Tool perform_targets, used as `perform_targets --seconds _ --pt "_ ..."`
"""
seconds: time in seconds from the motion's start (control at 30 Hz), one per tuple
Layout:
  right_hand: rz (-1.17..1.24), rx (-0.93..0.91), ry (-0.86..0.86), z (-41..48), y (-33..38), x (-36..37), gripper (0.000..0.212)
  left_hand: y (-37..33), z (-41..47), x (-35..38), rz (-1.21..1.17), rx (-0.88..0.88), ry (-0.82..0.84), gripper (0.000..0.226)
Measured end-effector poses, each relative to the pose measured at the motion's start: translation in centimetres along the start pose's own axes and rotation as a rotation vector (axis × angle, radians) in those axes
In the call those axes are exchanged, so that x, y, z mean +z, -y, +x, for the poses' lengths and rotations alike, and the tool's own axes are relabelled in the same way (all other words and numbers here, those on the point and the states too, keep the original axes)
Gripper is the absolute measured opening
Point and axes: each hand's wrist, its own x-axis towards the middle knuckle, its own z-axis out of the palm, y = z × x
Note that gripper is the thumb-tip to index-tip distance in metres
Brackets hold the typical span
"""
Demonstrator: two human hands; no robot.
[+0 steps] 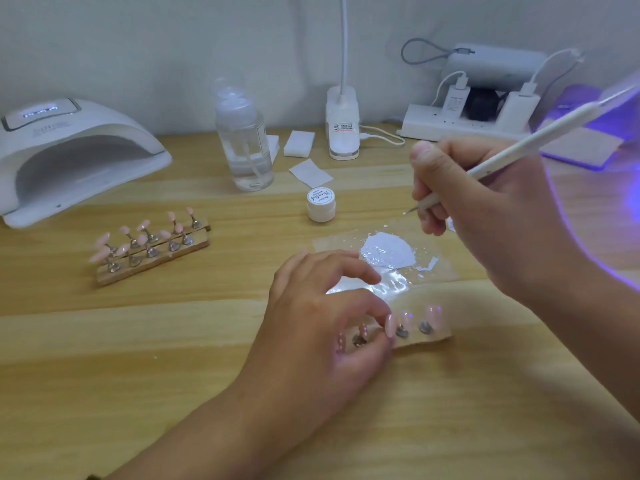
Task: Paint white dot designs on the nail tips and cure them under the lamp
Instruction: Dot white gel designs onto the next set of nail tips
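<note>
My right hand (pixel 485 216) grips a white dotting pen (pixel 512 150), its fine tip hanging above a clear palette sheet (pixel 433 275) smeared with white gel (pixel 388 251). My left hand (pixel 318 317) pinches a pink nail tip (pixel 390 325) on a wooden holder strip (pixel 429 337) near the table's front. More pink tips stand on that strip, two under my fingers showing white dots. A small white gel jar (pixel 321 204) sits closed behind the palette. Two further wooden strips with several pink nail tips (pixel 152 244) lie at the left.
A large white curing lamp (pixel 69 157) stands at the back left. A second lamp (pixel 595 133) glows violet at the right edge. A clear pump bottle (pixel 244 140), lint pads (pixel 299 143), a desk light base (pixel 343 126) and a power strip (pixel 460 119) line the back.
</note>
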Motion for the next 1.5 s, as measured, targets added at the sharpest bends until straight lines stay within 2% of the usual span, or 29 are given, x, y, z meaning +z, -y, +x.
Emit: perform_targets --seconds 0.2,0.33,0.4,0.47,0.63,0.73,0.87,1.0,1.17,1.33,1.5 --pt "-0.295 0.162 0.081 -0.3 -2.7 -0.5 0.042 -0.2 -0.3 0.2 0.105 0.098 -0.044 0.017" --pt "-0.341 0.212 0.106 -0.7 -3.5 -0.5 0.042 -0.5 -0.4 0.2 0.132 0.167 -0.111 0.018" --pt "-0.357 0.214 0.097 -0.8 -3.7 -0.5 0.042 -0.8 -0.4 -0.1 0.066 0.179 -0.166 0.014" --pt "-0.389 0.215 0.112 -0.9 -4.0 -0.5 0.044 -1.0 -0.4 -0.6 -0.065 0.121 -0.219 0.01" --pt "-0.426 0.183 0.161 -0.9 -4.6 -0.5 0.044 -0.2 -0.1 -2.3 -0.351 -0.222 -0.323 0.007" --pt "-0.336 0.167 0.108 -0.7 -4.4 -0.5 0.041 0.3 0.0 -2.6 -0.449 -0.29 -0.331 0.014" --pt "-0.16 0.101 0.002 -0.5 -2.9 -0.1 0.038 0.4 0.2 -2.4 -0.505 -0.299 -0.28 0.003" --pt "-0.018 0.03 0.004 -1.2 -0.7 0.8 0.041 0.5 0.3 -2.3 -0.53 -0.262 -0.201 0.006" --pt "0.183 -0.051 0.007 -2.7 1.7 2.4 0.036 0.4 0.1 -2.0 -0.53 -0.228 -0.177 0.005" --pt "0.189 -0.054 0.045 -3.9 2.3 3.3 0.038 0.0 -0.1 -2.0 -0.383 -0.108 -0.17 0.009" --pt "0.164 -0.056 0.052 -4.2 2.2 3.5 0.041 -0.1 -0.1 -2.0 -0.332 -0.072 -0.191 0.01"
